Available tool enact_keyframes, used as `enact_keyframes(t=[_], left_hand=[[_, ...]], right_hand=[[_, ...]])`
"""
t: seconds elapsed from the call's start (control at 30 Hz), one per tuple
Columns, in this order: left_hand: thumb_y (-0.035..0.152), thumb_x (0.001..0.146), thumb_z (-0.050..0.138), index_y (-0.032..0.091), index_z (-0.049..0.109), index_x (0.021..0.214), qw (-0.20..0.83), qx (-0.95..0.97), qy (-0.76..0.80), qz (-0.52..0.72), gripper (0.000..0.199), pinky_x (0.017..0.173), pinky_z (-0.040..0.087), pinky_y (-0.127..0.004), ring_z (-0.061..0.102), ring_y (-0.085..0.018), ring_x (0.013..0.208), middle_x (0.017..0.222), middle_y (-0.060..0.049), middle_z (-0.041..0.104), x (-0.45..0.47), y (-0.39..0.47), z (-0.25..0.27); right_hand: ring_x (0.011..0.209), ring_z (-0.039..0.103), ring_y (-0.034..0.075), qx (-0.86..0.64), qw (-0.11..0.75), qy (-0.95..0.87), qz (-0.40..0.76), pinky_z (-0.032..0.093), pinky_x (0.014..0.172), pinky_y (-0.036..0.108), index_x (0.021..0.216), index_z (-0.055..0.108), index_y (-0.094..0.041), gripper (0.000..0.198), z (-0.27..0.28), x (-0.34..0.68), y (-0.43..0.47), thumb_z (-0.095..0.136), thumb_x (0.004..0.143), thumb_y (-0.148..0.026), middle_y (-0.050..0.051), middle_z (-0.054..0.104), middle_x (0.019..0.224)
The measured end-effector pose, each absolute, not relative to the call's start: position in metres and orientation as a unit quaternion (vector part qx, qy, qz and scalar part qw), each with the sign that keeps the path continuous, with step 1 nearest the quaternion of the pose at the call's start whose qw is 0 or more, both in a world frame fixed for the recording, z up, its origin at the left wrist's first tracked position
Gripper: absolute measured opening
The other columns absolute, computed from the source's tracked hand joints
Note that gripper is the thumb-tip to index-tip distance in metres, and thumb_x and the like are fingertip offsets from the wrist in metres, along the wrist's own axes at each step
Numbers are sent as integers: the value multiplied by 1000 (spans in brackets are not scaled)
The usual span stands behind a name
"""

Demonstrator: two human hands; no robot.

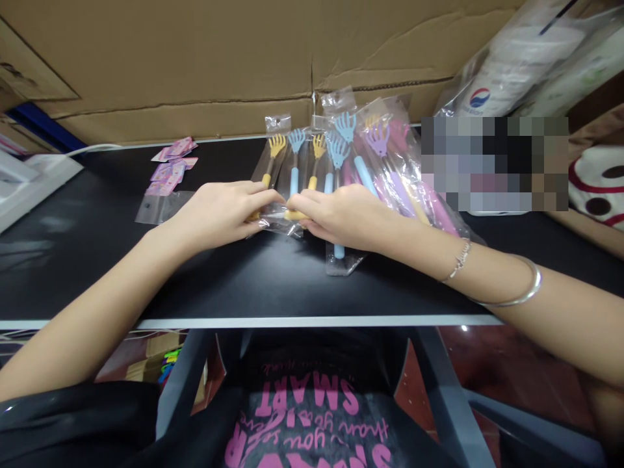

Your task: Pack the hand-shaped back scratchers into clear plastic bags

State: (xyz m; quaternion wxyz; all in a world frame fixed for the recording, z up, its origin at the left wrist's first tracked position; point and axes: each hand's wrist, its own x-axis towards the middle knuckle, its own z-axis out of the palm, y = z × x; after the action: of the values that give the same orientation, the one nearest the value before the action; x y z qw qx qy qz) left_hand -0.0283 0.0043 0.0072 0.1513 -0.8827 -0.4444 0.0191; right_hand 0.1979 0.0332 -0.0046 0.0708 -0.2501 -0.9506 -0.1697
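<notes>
Several back scratchers in clear plastic sleeves lie side by side on the black table. My left hand (227,209) is closed around the lower end of the leftmost yellow back scratcher (277,145) and its sleeve. Fingers of my right hand (348,216) pinch a yellow handle end (294,214) in clear plastic; they hide where the rest of it runs. Crinkled film spans the small gap between both hands. A blue back scratcher (296,140) lies between the yellow ones. Under my right hand passes another blue back scratcher (339,251), its handle end showing below.
Pink-purple cards (170,168) and an empty clear sleeve (158,207) lie at left. More bagged purple and pink scratchers (390,146) rest at right. Cardboard (195,58) walls the back. A bagged Pepsi cup (517,71) stands right, beside a blurred-out patch. A white device (36,182) sits far left.
</notes>
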Motion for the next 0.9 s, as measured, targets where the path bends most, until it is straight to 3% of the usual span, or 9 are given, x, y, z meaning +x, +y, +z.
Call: enact_keyframes(t=[0.9], left_hand=[[27,86,44,22,57,114,120,-880,-459,9,31,65,44,-26,64,-23,93,98,-6,64,-28,4,7]], right_hand=[[52,40,8,-253,66,-950,-173,13,51,29,121,49,-18,32,-5,198,33,32,95,-27,3,64,94]])
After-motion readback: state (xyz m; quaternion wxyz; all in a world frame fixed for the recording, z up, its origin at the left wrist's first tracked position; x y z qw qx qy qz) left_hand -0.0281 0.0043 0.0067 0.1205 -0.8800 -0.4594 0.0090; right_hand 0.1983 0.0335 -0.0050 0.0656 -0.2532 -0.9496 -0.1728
